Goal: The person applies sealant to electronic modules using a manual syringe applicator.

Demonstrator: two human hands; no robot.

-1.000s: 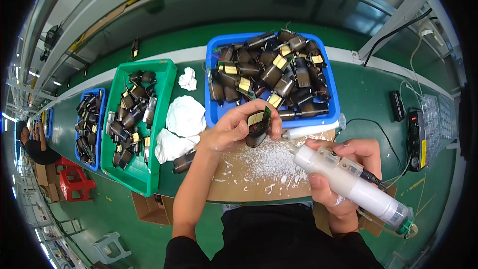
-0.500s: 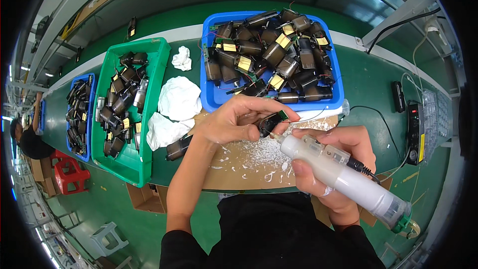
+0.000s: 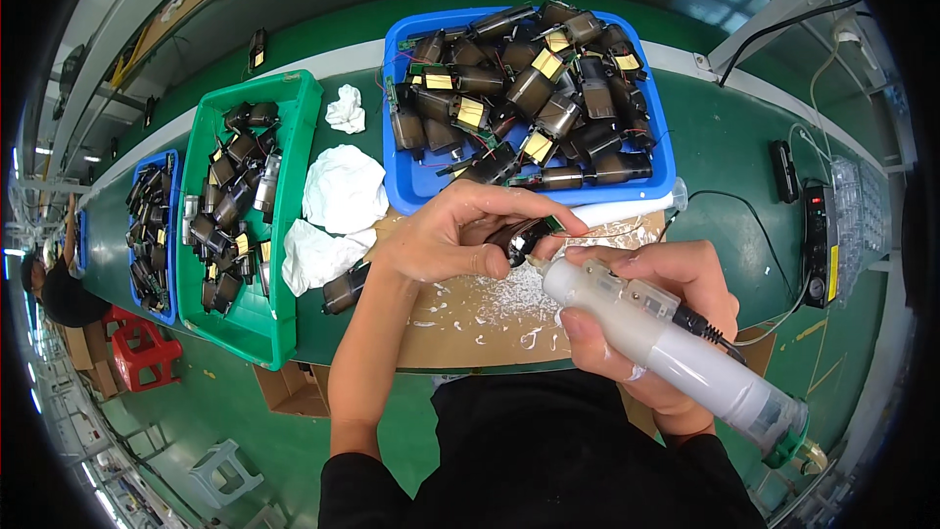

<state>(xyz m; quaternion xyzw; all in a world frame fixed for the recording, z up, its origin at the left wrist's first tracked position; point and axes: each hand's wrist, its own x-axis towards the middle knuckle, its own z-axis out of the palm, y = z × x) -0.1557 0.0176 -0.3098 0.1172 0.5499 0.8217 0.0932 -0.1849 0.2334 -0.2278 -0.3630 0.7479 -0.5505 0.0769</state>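
Observation:
My left hand (image 3: 436,235) pinches a small dark translucent part (image 3: 532,235) with a thin wire, its fingers wrapped round it above the work mat. White paste shows on the end of that part facing me. My right hand (image 3: 697,276) grips a paste dispensing syringe (image 3: 705,372), a thick tube filled with white paste, with a switch block and black cable on its side. Its tip meets the lower end of the part or sits very close to it; the exact contact is hidden by fingers.
Brown cardboard (image 3: 460,318) spattered with white paste covers the bench front. Behind stands a blue tray (image 3: 673,127) heaped with dark parts. Leftward are white cloths (image 3: 343,191), a loose dark part (image 3: 345,289), a green tray (image 3: 284,328) and another person (image 3: 70,284). A black control box (image 3: 815,250) stands right.
White paste now shows on the part's end, where it looked dark before. The syringe tip has shifted slightly left. The whole view has moved a little; both hands keep their grips.

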